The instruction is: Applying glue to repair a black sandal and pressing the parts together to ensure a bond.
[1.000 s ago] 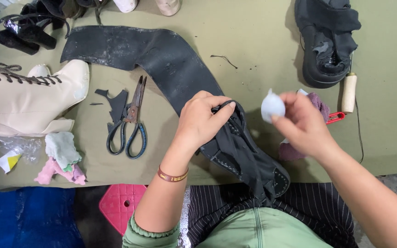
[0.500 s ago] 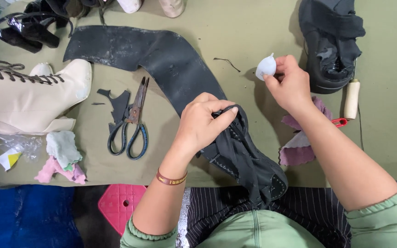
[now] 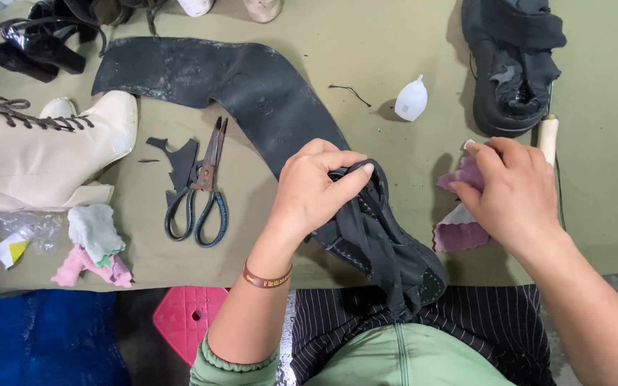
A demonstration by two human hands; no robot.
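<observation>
Left hand pinches the black boot upper at the worktop's near edge, right hand closed on the purple cloth beside it; a loose pinch could let the upper slide off toward the lap.

A flat olive-green cloth-covered worktable is evenly lit. Blue floor covering and a pink plastic stool are seen near left.

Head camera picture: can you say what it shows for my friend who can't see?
The left hand pinches a dark boot on a table; the right hand presses a purple cloth. Scissors lie left.
</observation>
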